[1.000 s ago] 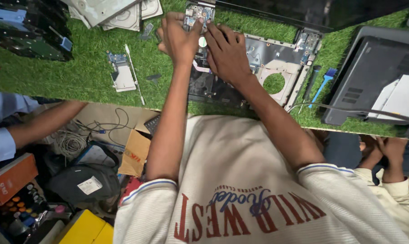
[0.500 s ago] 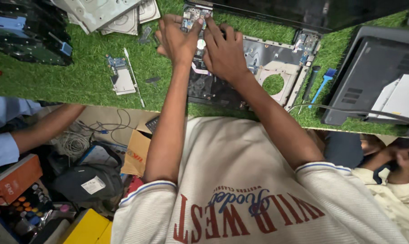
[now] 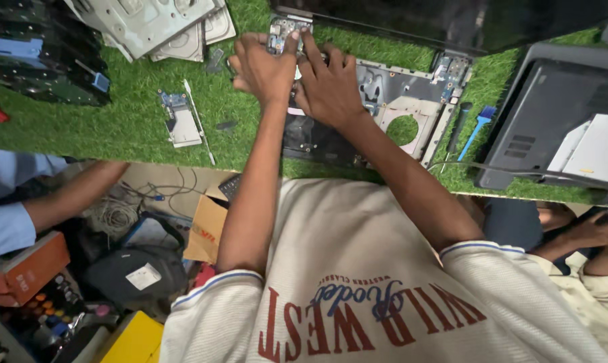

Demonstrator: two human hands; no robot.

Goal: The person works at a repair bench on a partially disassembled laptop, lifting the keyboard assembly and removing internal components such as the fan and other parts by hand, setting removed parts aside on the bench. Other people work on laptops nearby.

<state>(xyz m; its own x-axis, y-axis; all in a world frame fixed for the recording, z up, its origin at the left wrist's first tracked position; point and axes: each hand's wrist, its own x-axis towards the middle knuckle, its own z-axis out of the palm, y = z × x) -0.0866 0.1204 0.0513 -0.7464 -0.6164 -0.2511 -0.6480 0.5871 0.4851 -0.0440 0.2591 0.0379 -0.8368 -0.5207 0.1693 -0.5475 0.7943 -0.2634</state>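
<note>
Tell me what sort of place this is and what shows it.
Probably an electronics repair workshop. Both hands, left hand and right hand, work on an opened laptop chassis lying on a green turf mat, with a loose circuit board and removed metal covers nearby.

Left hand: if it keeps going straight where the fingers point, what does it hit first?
Probably the small circuit board right at the left hand's fingertips, then the dark laptop lid edge beyond it. Depth is unclear; the fingers may already touch the board.

Bare tabletop [image 3: 136, 131] lies open left of the laptop chassis [image 3: 391, 91]; a small circuit board [image 3: 176, 121] and the dark lid [image 3: 445, 20] hem it.
</note>
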